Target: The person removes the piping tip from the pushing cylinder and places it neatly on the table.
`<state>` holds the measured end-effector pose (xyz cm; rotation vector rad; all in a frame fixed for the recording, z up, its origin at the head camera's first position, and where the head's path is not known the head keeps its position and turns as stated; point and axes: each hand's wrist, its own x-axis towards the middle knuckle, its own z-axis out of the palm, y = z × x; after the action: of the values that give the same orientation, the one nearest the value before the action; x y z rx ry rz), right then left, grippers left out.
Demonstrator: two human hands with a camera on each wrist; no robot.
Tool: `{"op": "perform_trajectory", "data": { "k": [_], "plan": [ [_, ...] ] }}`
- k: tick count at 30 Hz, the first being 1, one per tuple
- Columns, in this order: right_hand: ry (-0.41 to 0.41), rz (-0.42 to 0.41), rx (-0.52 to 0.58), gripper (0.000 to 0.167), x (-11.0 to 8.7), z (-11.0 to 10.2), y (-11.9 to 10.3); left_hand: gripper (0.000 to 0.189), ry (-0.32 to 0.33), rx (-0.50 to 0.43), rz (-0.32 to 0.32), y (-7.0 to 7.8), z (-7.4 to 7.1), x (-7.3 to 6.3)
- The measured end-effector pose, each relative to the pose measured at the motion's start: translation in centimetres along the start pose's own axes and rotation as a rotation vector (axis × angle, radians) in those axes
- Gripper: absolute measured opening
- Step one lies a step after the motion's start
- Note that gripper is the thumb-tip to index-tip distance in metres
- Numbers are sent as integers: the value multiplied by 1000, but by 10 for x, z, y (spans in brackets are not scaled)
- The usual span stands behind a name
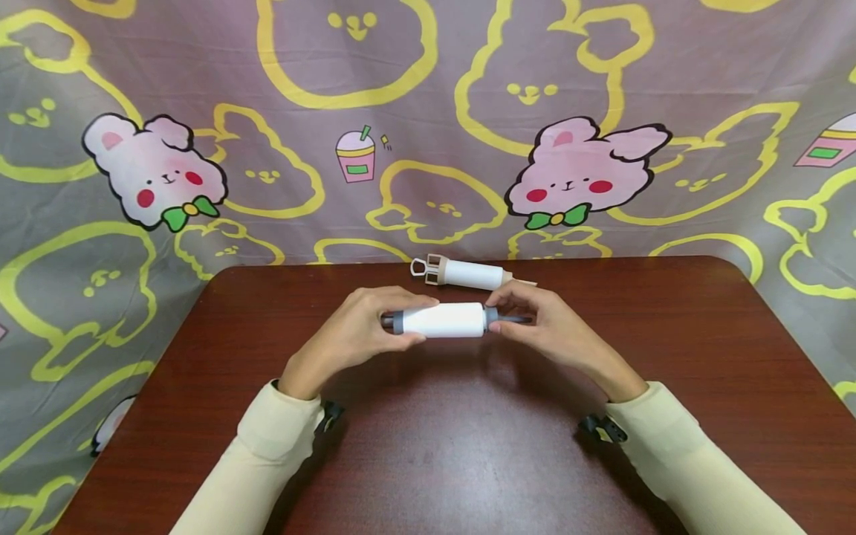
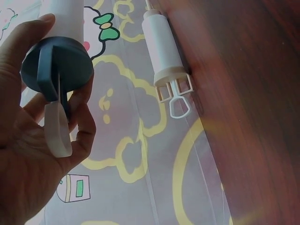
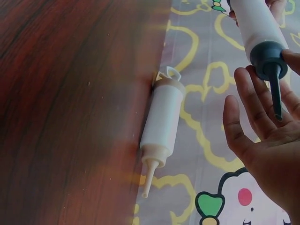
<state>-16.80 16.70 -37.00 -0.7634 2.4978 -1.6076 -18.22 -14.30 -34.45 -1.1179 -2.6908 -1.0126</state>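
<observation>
A white-barrelled syringe point(image 1: 443, 319) with dark grey end caps is held level above the table in both hands. My left hand point(image 1: 351, 327) grips the barrel near its handle end. In the left wrist view, the grey cap point(image 2: 65, 65) has finger loops, and a pale plunger handle point(image 2: 57, 133) sticks out towards the palm. At the other end, my right hand point(image 1: 558, 323) pinches the grey nozzle cap point(image 3: 267, 54) between thumb and fingers. A thin grey nozzle point(image 3: 275, 96) points towards the right palm, seen in the right wrist view.
A second syringe point(image 1: 473, 275), white with beige ends and a white pull ring, lies near the back edge of the brown wooden table point(image 1: 435, 461). Behind the table hangs a cloth point(image 1: 414, 141) printed with cartoon rabbits and yellow outlines.
</observation>
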Motion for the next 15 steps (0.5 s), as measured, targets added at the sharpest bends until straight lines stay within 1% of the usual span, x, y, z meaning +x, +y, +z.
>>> {"op": "perform_trajectory", "data": {
  "k": [4, 8, 15],
  "plan": [
    [-6, 5, 5, 30, 1, 0, 1, 48, 2, -3, -5, 0, 0, -1],
    [-15, 21, 12, 31, 1, 1, 1, 48, 8, -5, 4, 0, 0, -1],
    [-37, 35, -4, 34, 1, 2, 1, 47, 13, -12, 12, -2, 0, -2]
  ]
}}
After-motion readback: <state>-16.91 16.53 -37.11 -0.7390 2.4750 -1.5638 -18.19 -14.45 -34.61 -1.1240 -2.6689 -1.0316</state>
